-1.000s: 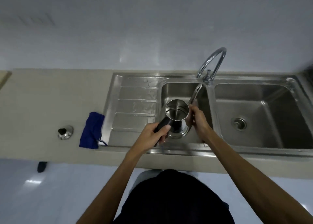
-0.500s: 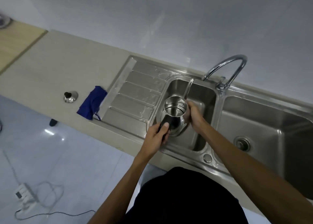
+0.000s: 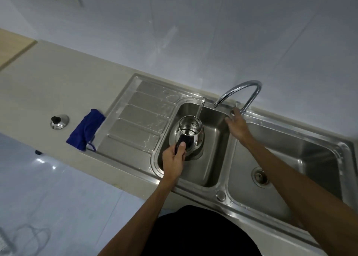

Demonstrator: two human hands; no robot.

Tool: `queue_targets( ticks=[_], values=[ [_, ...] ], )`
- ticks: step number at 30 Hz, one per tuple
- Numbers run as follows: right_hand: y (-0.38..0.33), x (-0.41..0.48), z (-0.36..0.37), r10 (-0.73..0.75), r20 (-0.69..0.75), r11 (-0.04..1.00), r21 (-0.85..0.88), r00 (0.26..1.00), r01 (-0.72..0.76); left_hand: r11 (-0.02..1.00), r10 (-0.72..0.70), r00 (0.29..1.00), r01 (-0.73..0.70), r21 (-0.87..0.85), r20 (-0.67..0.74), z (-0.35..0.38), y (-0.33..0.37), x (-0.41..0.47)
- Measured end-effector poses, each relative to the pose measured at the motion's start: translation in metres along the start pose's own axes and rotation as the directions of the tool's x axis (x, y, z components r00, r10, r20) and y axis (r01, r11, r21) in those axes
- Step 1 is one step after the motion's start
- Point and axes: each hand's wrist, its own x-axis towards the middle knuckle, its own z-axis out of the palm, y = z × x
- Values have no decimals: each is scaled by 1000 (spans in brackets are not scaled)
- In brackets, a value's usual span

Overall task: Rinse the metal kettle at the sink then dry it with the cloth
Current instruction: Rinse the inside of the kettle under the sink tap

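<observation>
Over the left basin of the sink (image 3: pixel 217 180), your left hand (image 3: pixel 173 162) is wrapped tight round the kettle (image 3: pixel 188 137) by its black handle, mouth up and spout aimed away from you, so it's set to catch water. Your right hand (image 3: pixel 237 125) is loosely open with nothing in it, fingertips at the base of the tap (image 3: pixel 239 93), probably going for the lever. The blue cloth (image 3: pixel 85 130) sits on the bench (image 3: pixel 58 81) beside the drainer, handy for drying, with the lid (image 3: pixel 59 121) just past it
</observation>
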Motion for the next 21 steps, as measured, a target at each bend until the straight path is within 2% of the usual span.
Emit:
queue_targets(
  ticks=[5,8,14,21],
  values=[
    [6,29,-27,-69,88,979,-183,994,84,1000,-11,1000,10,25,14,22,-4,26],
    [8,40,-29,-38,144,959,-273,989,76,999,2,1000,-3,44,31,34,-2,38],
    [10,57,-26,-12,206,938,-336,978,82,997,50,996,-53,48,69,54,0,51],
    [4,79,-34,19,280,906,-411,960,102,987,98,994,-102,122,40,69,-14,62]
  ],
)
